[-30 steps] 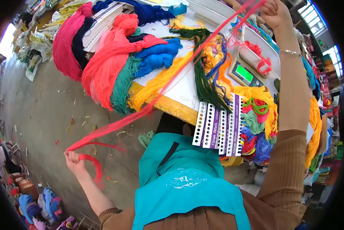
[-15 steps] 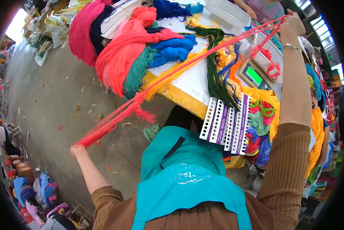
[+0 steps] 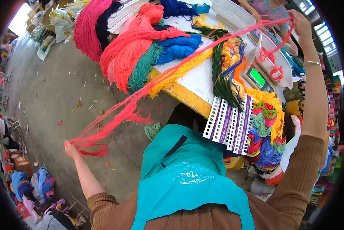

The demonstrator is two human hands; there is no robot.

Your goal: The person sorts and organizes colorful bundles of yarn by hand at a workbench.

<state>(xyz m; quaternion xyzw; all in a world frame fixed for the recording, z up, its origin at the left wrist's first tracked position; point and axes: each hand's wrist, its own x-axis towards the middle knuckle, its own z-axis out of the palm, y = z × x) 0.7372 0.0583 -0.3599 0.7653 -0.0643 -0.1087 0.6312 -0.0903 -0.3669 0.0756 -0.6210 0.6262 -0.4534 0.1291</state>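
A long hank of coral-red thread (image 3: 172, 73) stretches diagonally over the table corner and the floor. Its lower end is in my left hand (image 3: 72, 148), closed around the strands, with a loose loop hanging beside it. Up at the right, my right hand (image 3: 300, 25) grips the other end, and a tail of thread drops from it to a white tray (image 3: 273, 57). Beneath the stretched hank lie yellow thread (image 3: 179, 74), blue thread (image 3: 179, 49) and dark green thread (image 3: 222, 73).
The white table (image 3: 193, 82) has a yellow edge. On it are a scale with a green display (image 3: 257, 77), punched cards (image 3: 227, 124), a coral pile (image 3: 130, 50) and mixed skeins (image 3: 266, 149). Another person (image 3: 269, 11) is beyond the table.
Both hands have moved farther apart, the left one down and left, the right one outward to the right. The red thread hangs looser, with a loop now beside my left hand.
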